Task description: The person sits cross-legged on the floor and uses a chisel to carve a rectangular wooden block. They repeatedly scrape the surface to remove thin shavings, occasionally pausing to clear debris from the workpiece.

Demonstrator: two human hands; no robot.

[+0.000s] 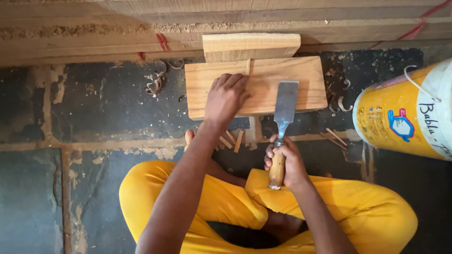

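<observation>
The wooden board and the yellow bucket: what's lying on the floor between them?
In the head view, a few curled wood shavings lie on the dark floor between the wooden board and the yellow bucket.

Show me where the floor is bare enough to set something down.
Barest: dark stone floor left of the flat wooden board and beside the yellow-trousered knee. Crowded: wood slivers below the board, and shavings between board and yellow plastic bucket.

Pale tan wooden board (282,80), yellow trousers (367,207), yellow-and-white bucket (400,117), dark grey floor (103,103)
</observation>
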